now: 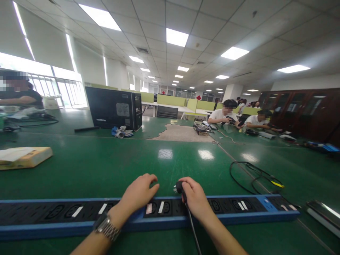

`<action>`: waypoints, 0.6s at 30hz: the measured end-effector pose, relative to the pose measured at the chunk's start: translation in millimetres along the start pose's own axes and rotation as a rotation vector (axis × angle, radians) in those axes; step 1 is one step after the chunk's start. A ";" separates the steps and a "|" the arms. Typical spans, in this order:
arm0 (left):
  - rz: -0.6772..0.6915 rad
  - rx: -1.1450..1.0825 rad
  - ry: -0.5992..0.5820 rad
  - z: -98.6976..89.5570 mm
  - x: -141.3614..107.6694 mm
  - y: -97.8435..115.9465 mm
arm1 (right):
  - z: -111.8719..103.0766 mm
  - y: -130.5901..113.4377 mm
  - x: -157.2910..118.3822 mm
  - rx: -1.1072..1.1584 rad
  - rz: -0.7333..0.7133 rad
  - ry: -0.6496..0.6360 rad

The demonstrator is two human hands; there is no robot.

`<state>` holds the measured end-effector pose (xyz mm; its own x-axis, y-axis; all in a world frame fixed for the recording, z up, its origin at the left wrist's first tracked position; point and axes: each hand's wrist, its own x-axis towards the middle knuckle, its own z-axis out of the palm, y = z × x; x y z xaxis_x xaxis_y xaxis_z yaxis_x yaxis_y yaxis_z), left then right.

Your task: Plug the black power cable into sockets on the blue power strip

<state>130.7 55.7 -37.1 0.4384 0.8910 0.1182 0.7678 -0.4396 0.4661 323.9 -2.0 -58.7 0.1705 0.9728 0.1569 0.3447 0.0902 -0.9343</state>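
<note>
A long blue power strip (pixel 170 222) with black sockets and small white labels lies across the green table in front of me. Just above its middle, my right hand (pixel 194 197) is closed on a black plug (pixel 179 187), whose metal prongs point left. From the plug a black cable (pixel 193 226) runs down over the strip towards me. My left hand (pixel 140 194), with a metal watch on the wrist, hovers over the strip left of the plug. Its fingers are curved and apart, holding nothing. A gap separates the two hands.
A black computer case (pixel 114 108) stands at the back left, with gloves (pixel 122 132) beside it. A tissue pack (pixel 25 157) lies at left. Coiled black cable (pixel 252 175) rests at right, near a metal-edged object (pixel 324 216). People sit at the far sides.
</note>
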 end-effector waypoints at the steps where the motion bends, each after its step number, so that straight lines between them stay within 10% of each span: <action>1: -0.014 0.039 -0.019 1.6 9.6 -5.9 | -0.5 4.0 3.1 0.014 0.007 0.010; 18: -0.034 0.222 -0.095 14.2 15.9 -17.2 | 5.6 10.9 6.7 0.064 0.021 -0.016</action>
<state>131.1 75.8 -55.7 0.4445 0.8956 0.0182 0.8620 -0.4332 0.2633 323.6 6.8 -69.6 0.1622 0.9779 0.1320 0.2815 0.0824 -0.9560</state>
